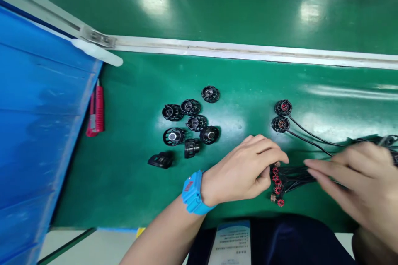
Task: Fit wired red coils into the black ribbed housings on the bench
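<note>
- The left hand (245, 165) curls beside the red coils (277, 189); whether it grips one cannot be told.
- The right hand (363, 174), blurred, is at the wires (298, 171); its grip cannot be told.
- Two wired caps (279, 124) lie beyond the left hand, eight loose caps (197, 123) to its left.

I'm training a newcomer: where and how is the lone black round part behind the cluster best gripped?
Probably by the outer rim of the lone black round part, from above, pinching opposite sides: its round, open face points up, and a gap separates it from the cluster.
</note>
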### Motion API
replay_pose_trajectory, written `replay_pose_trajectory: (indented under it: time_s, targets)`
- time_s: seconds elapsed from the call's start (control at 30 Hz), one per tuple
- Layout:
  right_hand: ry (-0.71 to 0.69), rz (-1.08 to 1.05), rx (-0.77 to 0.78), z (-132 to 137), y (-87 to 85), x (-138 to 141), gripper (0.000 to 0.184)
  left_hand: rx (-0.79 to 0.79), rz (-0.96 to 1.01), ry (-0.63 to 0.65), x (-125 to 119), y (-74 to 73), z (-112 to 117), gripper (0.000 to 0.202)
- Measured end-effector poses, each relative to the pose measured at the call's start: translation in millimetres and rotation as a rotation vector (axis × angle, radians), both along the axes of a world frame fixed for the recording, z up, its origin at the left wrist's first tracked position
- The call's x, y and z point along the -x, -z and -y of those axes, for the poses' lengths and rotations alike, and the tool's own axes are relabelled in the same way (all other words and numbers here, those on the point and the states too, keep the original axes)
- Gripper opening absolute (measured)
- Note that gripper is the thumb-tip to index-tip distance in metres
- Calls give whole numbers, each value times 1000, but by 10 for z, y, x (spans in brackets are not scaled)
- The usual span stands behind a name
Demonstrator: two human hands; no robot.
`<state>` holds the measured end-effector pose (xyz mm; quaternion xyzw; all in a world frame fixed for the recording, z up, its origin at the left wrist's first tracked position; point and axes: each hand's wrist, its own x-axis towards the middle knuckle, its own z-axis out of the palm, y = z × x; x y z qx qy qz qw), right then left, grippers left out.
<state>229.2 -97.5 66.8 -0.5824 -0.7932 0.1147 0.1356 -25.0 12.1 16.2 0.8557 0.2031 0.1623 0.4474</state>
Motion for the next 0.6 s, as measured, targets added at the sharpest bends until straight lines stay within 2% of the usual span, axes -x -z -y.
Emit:
replay_pose_trajectory:
  time_s: [0.1, 0.17, 0.33, 0.47, 0.6]
  targets:
    - [-120, 114, 24, -99, 146, 162, 17, 32, 49, -20, -26, 6, 24, 44]
    - [-158, 109, 27, -119, 217, 231, 18, 47, 69, -22, -38, 10, 40, 45]
    - [-85, -55, 25, -82, 185, 191, 13, 125, 91, 19, -63, 47, 96, 48]
    - [-28, -149, -28, -67, 164, 126, 9, 254, 56, 72, -65, 73, 112, 52]
    - [-8, -172, -90, -87, 167, 136, 6, 343, 104, 40, -60, 68, 85, 48]
